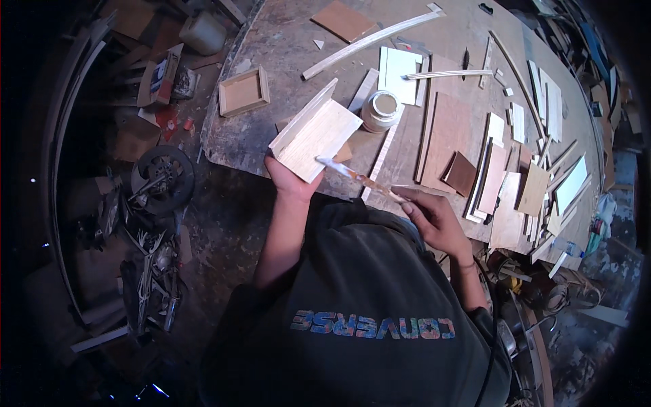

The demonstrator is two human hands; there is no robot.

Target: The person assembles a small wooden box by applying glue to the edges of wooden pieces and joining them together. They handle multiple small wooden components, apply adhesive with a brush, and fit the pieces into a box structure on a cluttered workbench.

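Observation:
My left hand [291, 178] supports an L-shaped piece of pale wood [320, 139] from below, two thin boards joined at an angle. In my right hand [434, 220] is a thin stick [366, 181] smeared with white and brown, pinched at its near end. Its white-coated tip touches or nearly touches the lower right edge of the wooden piece. Just beyond, on the table, stands a jar [382, 111] with pale stuff about its rim; its contents are hard to make out.
The worktable [271, 142] carries a shallow wooden tray [244, 91] at left, a long curved strip [373, 41] at the back, and a brown board [444, 139] with several wood offcuts at right. A spoked wheel [163, 180] lies among clutter on the floor at left.

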